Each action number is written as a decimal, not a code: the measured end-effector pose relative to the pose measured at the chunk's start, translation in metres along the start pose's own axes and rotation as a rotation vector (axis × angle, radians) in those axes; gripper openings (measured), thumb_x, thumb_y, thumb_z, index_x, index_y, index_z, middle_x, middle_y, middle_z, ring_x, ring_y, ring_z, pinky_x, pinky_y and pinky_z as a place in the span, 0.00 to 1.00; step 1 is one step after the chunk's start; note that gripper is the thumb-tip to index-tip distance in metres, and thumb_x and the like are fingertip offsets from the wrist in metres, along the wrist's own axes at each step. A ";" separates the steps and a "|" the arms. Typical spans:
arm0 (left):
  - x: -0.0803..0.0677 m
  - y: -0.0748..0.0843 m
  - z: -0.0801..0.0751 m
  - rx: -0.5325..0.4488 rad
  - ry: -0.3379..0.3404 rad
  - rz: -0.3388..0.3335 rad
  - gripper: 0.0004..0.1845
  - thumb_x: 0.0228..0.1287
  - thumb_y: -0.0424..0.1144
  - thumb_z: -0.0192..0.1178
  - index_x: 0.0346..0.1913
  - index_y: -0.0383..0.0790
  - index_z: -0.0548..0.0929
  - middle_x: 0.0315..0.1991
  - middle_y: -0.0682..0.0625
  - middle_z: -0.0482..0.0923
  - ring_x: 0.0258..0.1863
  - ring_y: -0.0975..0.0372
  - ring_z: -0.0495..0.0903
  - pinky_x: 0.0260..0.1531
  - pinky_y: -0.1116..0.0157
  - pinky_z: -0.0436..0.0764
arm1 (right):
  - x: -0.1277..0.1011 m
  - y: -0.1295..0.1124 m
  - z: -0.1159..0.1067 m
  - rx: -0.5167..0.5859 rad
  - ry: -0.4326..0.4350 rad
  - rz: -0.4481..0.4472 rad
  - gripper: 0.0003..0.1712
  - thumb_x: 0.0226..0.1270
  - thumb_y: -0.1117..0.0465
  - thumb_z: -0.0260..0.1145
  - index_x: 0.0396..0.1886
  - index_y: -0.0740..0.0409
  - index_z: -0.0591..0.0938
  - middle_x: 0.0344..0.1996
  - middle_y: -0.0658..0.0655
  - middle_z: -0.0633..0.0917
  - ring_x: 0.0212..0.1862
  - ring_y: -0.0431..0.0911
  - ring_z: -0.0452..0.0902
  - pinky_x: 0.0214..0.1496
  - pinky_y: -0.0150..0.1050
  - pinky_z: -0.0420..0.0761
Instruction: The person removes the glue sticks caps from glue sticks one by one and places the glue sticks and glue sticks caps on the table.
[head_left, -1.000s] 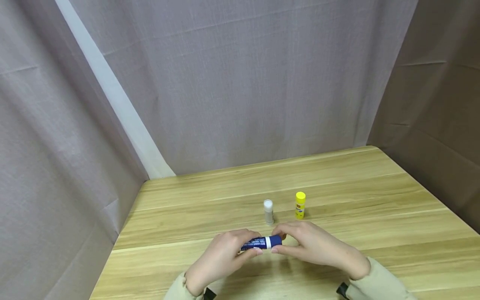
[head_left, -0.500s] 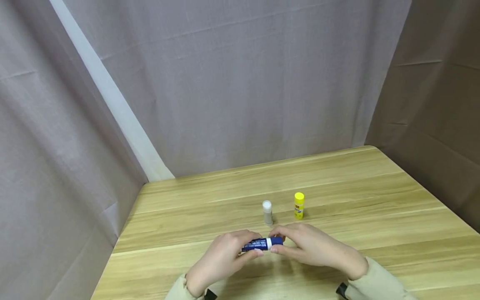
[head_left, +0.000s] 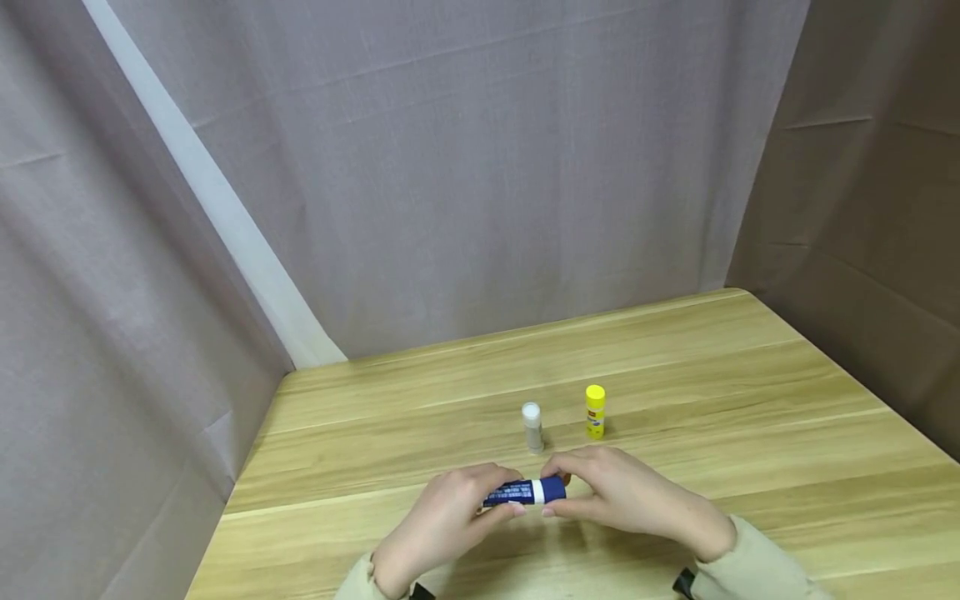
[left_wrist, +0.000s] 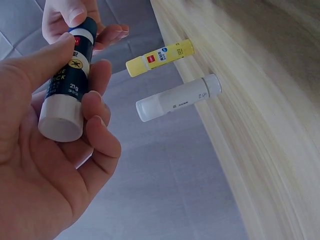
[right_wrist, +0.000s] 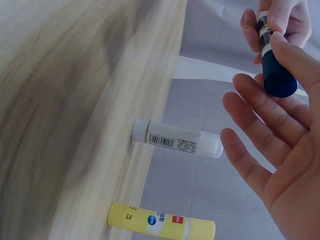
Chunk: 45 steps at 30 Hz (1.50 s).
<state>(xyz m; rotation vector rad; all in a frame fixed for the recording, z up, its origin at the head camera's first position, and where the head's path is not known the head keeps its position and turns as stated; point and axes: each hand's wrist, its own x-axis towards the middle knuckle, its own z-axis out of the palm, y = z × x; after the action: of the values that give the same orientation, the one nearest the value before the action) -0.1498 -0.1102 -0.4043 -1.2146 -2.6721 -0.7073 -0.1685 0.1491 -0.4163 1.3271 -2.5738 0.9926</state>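
Above the near part of the wooden table, both hands hold a dark blue glue stick (head_left: 512, 493) lying roughly level. My left hand (head_left: 453, 510) grips its labelled body, and the white base (left_wrist: 61, 119) shows in the left wrist view. At the other end, thumb and forefinger of my right hand (head_left: 630, 498) pinch the blue cap (right_wrist: 278, 77); the remaining right fingers are spread loosely. A white band shows beside the cap. Just beyond the hands stands a white glue stick (head_left: 533, 429), upright. To its right a yellow glue stick (head_left: 596, 413) also stands upright.
The wooden table (head_left: 360, 433) runs back to a grey curtain (head_left: 465, 183). A brown cloth panel (head_left: 847, 250) borders its right side, and more grey cloth hangs along the left edge.
Both hands keep their hold on the blue glue stick in nearly the same place. The head view has shifted slightly, so the standing glue sticks appear a little further left.
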 end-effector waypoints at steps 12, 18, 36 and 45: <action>0.001 0.000 0.000 0.014 0.001 -0.010 0.18 0.73 0.56 0.56 0.50 0.48 0.85 0.41 0.61 0.84 0.31 0.77 0.74 0.32 0.78 0.75 | -0.001 0.001 -0.003 -0.036 0.020 -0.014 0.12 0.67 0.45 0.70 0.43 0.42 0.83 0.34 0.33 0.81 0.30 0.31 0.73 0.31 0.27 0.75; -0.002 -0.003 -0.001 -0.002 0.012 -0.030 0.18 0.73 0.56 0.56 0.50 0.47 0.85 0.46 0.58 0.85 0.34 0.76 0.76 0.34 0.77 0.77 | -0.003 0.002 -0.007 -0.067 0.025 0.031 0.12 0.65 0.45 0.72 0.42 0.40 0.82 0.34 0.33 0.81 0.31 0.31 0.72 0.31 0.29 0.74; -0.021 -0.011 -0.004 -0.036 0.051 -0.075 0.17 0.73 0.54 0.58 0.52 0.46 0.84 0.45 0.58 0.85 0.38 0.73 0.79 0.38 0.71 0.81 | -0.018 0.007 -0.014 -0.142 0.115 0.080 0.10 0.73 0.45 0.65 0.49 0.38 0.81 0.44 0.32 0.79 0.44 0.31 0.76 0.45 0.38 0.82; -0.032 -0.014 -0.008 -0.064 0.065 -0.125 0.17 0.73 0.54 0.59 0.53 0.46 0.84 0.46 0.58 0.85 0.38 0.73 0.79 0.38 0.70 0.81 | -0.028 0.018 -0.019 -0.175 0.172 0.092 0.15 0.71 0.49 0.67 0.54 0.43 0.82 0.49 0.36 0.80 0.48 0.33 0.78 0.48 0.39 0.84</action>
<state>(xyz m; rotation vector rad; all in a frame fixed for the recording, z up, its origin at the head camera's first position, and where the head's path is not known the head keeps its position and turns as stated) -0.1391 -0.1435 -0.4119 -1.0261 -2.7103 -0.8410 -0.1689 0.1868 -0.4206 1.0417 -2.5431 0.8309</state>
